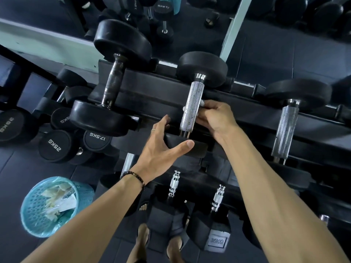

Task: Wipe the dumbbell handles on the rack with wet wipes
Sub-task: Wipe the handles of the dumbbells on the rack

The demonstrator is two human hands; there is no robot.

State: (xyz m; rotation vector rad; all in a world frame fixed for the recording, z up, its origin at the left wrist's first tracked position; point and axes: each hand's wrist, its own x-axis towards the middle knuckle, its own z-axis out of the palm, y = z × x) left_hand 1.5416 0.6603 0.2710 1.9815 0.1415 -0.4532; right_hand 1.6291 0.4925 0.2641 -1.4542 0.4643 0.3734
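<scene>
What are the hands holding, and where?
Right hand holds a wipe round the middle handle. Left hand grips that dumbbell's near head.

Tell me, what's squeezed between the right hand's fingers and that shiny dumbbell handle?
A white wet wipe, peeking out beside the right hand against the middle dumbbell's knurled handle, in the head view.

Under my feet the floor [22,164] is dark rubber tiling with faint seams. At twelve o'clock a mirror [284,44] runs along the wall, split by a pale upright strip [234,25] and edged below by a light ledge [47,44]. At eight o'clock a turquoise mesh bin [38,211] stands on the floor, crumpled paper inside. The light is dim and bluish.
</scene>
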